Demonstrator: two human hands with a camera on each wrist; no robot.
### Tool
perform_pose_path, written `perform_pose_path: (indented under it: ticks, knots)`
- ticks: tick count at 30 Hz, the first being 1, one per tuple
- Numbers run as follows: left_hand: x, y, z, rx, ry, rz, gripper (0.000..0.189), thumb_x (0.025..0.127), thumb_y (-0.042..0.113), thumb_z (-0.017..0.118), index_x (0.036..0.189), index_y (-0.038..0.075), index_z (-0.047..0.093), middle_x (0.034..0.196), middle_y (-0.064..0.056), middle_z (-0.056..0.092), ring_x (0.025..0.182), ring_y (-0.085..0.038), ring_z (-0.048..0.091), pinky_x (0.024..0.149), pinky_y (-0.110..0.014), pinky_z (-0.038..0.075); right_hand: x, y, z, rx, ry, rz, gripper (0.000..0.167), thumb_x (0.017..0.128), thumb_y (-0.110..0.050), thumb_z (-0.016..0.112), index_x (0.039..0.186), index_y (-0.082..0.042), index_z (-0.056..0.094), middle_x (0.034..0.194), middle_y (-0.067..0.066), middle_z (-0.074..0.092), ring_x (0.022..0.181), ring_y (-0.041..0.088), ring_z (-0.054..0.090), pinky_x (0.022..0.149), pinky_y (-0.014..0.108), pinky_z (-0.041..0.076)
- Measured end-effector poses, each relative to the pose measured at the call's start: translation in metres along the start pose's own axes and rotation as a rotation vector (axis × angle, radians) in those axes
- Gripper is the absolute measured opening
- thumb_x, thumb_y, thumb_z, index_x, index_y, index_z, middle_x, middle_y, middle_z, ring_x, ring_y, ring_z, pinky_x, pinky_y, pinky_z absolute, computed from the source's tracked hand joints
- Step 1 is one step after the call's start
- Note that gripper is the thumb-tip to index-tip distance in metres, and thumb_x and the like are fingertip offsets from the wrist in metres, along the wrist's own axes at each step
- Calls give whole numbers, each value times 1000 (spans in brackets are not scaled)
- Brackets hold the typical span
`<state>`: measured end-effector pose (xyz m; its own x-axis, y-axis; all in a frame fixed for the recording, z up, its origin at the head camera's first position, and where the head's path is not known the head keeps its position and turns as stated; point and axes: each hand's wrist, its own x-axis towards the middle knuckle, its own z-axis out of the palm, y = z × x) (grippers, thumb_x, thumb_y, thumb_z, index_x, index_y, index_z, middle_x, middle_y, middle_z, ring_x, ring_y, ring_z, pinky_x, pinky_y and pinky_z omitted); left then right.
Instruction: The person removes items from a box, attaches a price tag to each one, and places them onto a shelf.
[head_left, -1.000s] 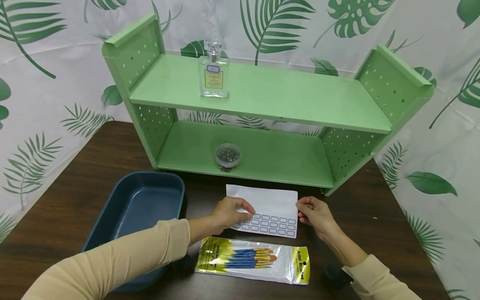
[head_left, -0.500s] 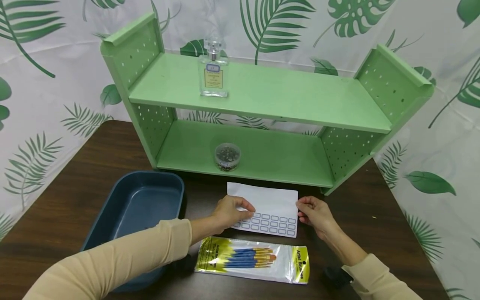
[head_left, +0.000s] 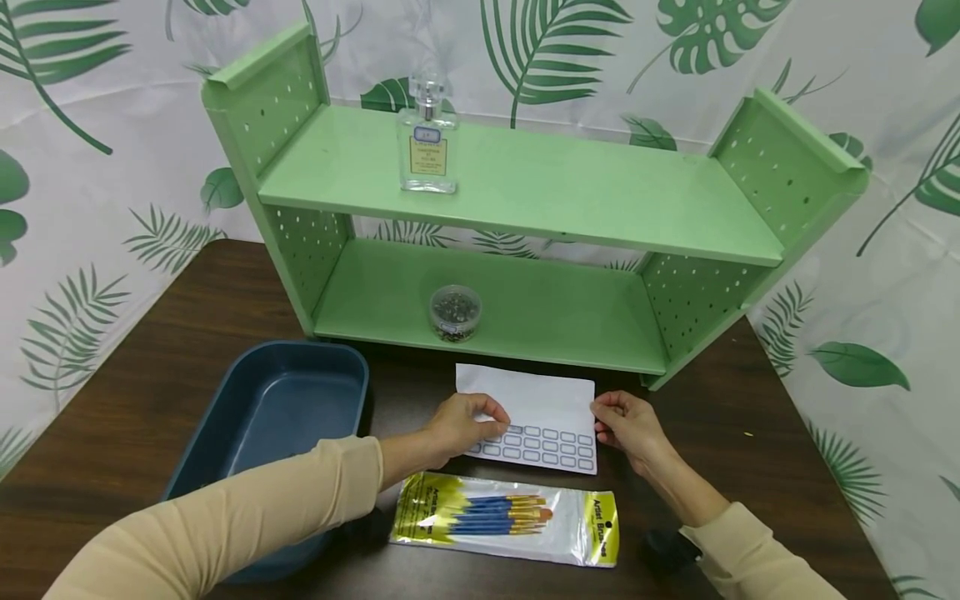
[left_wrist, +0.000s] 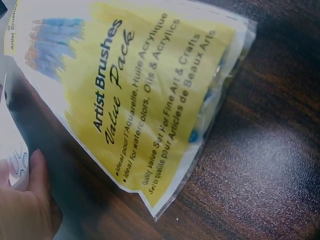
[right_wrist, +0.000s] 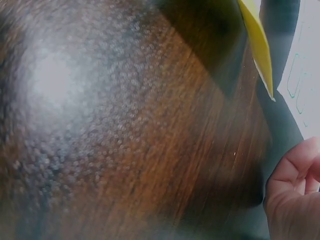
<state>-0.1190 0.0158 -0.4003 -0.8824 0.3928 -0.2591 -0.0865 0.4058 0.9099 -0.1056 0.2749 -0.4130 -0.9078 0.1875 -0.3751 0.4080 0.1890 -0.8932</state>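
A white sheet of label stickers [head_left: 536,396], with rows of small blue-outlined labels along its lower part, is held a little above the table in the head view. My left hand [head_left: 459,429] pinches its left side, thumb and fingers over the labels there. At the right edge, my right hand [head_left: 632,429] pinches the paper between thumb and forefinger. Just below the sheet lies a clear and yellow pack of artist brushes [head_left: 517,518] with blue handles. The left wrist view shows the thumb [left_wrist: 39,172] against the sheet's curled edge.
A green two-tier shelf [head_left: 555,179] stands behind the sheet. It bears a labelled glass perfume bottle [head_left: 427,150] on top and a round clear tub [head_left: 455,314] of small metal pieces below. A dark blue bin [head_left: 300,400] sits at left, partly under the left sleeve.
The sheet shifts and tilts very slightly between the two hands. Both hands keep their hold in nearly the same place.
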Motion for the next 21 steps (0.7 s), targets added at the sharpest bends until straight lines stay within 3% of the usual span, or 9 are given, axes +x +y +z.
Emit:
perform_pose_path:
  ticks: [10, 21]
  knots:
    - [-1, -2, -5, -22, 52, -12, 5, 83, 5, 68, 88, 5, 67, 91, -7, 63, 81, -17, 52, 74, -28, 41, 0, -1, -4, -40, 16, -21, 21, 96, -5, 49, 112, 8, 45, 73, -1, 53, 64, 5, 54, 56, 18, 51]
    - [-8, -1, -18, 25, 136, -70, 4, 86, 7, 66, 89, 5, 68, 95, -8, 62, 87, -20, 52, 78, -36, 43, 2, -2, -3, -112, 47, -52, 22, 95, -4, 51, 111, 10, 47, 73, 2, 54, 65, 8, 55, 57, 19, 52]
